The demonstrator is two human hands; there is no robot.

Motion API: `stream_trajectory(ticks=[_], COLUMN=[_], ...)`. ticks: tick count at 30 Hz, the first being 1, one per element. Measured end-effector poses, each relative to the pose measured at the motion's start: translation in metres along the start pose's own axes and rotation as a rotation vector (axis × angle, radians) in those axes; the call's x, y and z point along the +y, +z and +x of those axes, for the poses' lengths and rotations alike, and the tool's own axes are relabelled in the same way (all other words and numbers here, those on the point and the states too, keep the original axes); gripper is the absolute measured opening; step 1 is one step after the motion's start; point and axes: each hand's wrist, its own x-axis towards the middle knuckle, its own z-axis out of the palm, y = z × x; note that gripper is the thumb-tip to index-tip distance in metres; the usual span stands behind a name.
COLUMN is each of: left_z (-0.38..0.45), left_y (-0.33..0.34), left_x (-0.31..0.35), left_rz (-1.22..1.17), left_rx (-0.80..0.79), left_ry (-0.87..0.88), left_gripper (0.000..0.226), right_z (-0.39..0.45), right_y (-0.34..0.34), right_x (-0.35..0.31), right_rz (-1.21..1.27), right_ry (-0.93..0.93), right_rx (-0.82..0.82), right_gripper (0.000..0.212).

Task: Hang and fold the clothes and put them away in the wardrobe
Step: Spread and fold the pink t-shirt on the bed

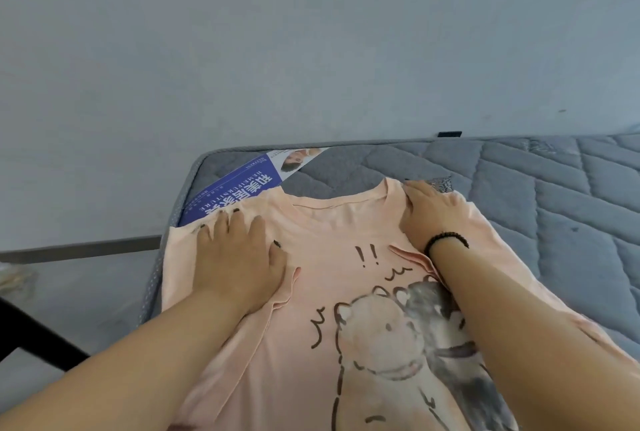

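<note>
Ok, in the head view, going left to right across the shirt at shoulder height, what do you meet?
Left hand pressing flat on the pink shirt → the shirt's neckline → right hand flat on the other shoulder → bare grey mattress.

Peach T-shirt (322, 233) lies flat, front up, on the grey mattress (519, 181), neckline at the far end. Cartoon bear print with "!!" on the chest. Both sleeves folded in over the front.
</note>
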Motion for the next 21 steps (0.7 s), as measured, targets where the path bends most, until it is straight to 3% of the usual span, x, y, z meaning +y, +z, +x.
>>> stream_trajectory(ticks=[3, 6, 10, 16, 18, 21], left_z=[0.021, 0.040, 0.050, 0.039, 0.032, 0.017], left_y=[-0.004, 0.003, 0.018, 0.010, 0.005, 0.008], left_x=[0.005, 0.004, 0.000, 0.001, 0.000, -0.003], left_rz=[0.060, -0.022, -0.158, -0.319, -0.400, -0.375], left_rx=[0.037, 0.091, 0.154, 0.263, 0.235, 0.283], left_ry=[0.092, 0.050, 0.027, 0.020, 0.005, 0.188], left_gripper=[0.041, 0.036, 0.043, 0.062, 0.055, 0.031], right_z=[0.001, 0.007, 0.007, -0.001, -0.012, -0.033], right_y=[0.003, 0.007, 0.010, 0.014, 0.012, -0.005], right_x=[-0.006, -0.003, -0.001, 0.000, 0.001, -0.003], right_rz=[0.003, -0.061, -0.078, -0.016, -0.054, -0.145], right_ry=[0.003, -0.001, -0.036, -0.093, -0.096, -0.106], right_rx=[0.023, -0.037, 0.039, 0.220, 0.271, 0.284], right_gripper=[0.045, 0.055, 0.055, 0.021, 0.007, 0.020])
